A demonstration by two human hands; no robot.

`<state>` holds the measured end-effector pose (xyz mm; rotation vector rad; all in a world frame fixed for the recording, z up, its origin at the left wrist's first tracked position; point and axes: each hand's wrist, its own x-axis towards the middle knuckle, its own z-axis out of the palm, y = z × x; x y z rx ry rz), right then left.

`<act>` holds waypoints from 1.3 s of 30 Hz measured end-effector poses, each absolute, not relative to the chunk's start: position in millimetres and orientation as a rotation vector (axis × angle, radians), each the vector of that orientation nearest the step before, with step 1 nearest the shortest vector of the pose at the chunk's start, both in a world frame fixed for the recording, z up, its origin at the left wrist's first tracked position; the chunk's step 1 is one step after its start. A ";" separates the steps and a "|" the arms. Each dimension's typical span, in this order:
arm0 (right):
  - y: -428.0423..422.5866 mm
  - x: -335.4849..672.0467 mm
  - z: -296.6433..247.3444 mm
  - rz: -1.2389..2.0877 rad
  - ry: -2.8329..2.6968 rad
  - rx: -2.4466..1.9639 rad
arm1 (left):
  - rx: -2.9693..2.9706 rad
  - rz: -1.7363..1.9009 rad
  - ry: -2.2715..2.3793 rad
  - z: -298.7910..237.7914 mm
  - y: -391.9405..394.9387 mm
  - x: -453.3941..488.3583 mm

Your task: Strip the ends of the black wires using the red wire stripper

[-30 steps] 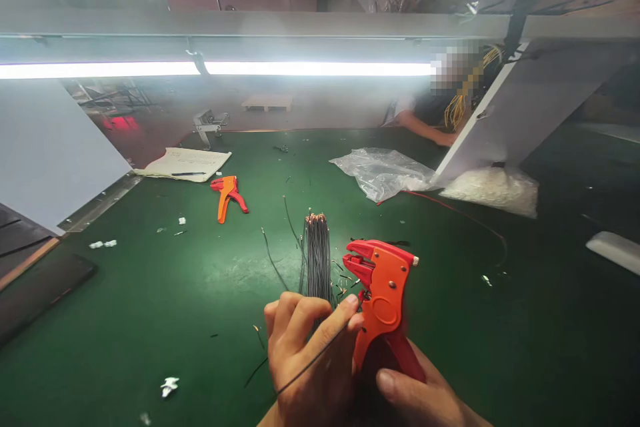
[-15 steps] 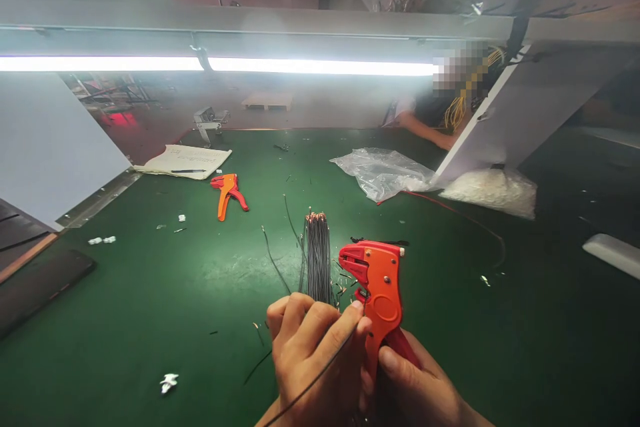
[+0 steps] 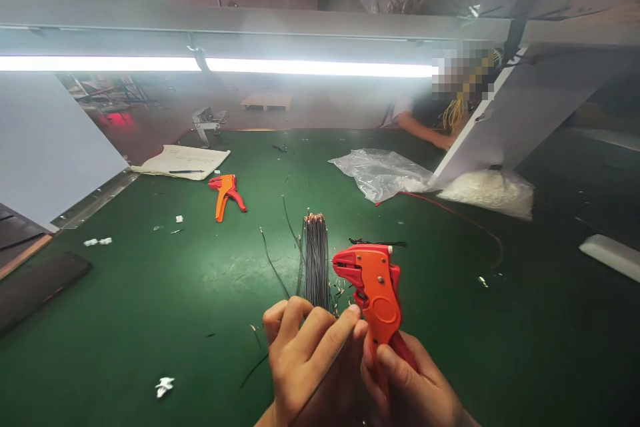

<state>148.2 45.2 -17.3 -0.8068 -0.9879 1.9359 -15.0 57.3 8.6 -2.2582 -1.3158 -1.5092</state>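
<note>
Head view. The right hand (image 3: 415,383) is clenched round the lower handles of the orange wire stripper (image 3: 375,293), holding the tool upright with its jaw end pointing left, toward the other hand. This orientation presents the jaw opening to whatever is fed in from the left. The left hand (image 3: 305,353) is closed in a pinch, index finger and thumb meeting just beside the tool's jaw; the thin dark wire it appears to grip is largely hidden by the fingers. Both hands work at the near edge of the green table (image 3: 125,307), close to the body.

Directly beyond the left hand lies a bundle of grey wires (image 3: 317,257), stripped copper ends pointing far, within easy reach. A second stripper (image 3: 226,192) lies unused at far left, near a sheet of paper (image 3: 185,161). Clear plastic bags (image 3: 385,173) lie at far right, where another person's forearm (image 3: 425,130) rests.
</note>
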 end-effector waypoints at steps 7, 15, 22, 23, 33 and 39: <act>44.9 149.0 -19.1 1.988 -0.925 -0.800 | -2.294 -1.582 -1.374 9.6 60.1 -13.9; 44.0 145.5 -16.1 2.173 -0.786 -0.538 | -1.967 -2.299 -1.931 15.1 67.8 -20.9; 47.5 154.8 -4.3 2.187 -1.077 -0.569 | -1.355 -3.131 -2.426 31.0 76.9 -28.1; 47.8 155.6 -4.0 2.184 -1.090 -0.577 | -1.309 -3.184 -2.437 32.6 77.0 -28.6; 50.8 153.8 -35.5 2.185 -1.200 -0.362 | -1.239 -3.426 -2.499 31.9 74.4 -26.5; 48.7 155.0 -32.1 2.210 -1.212 -0.473 | -1.189 -3.551 -2.496 35.9 73.9 -22.5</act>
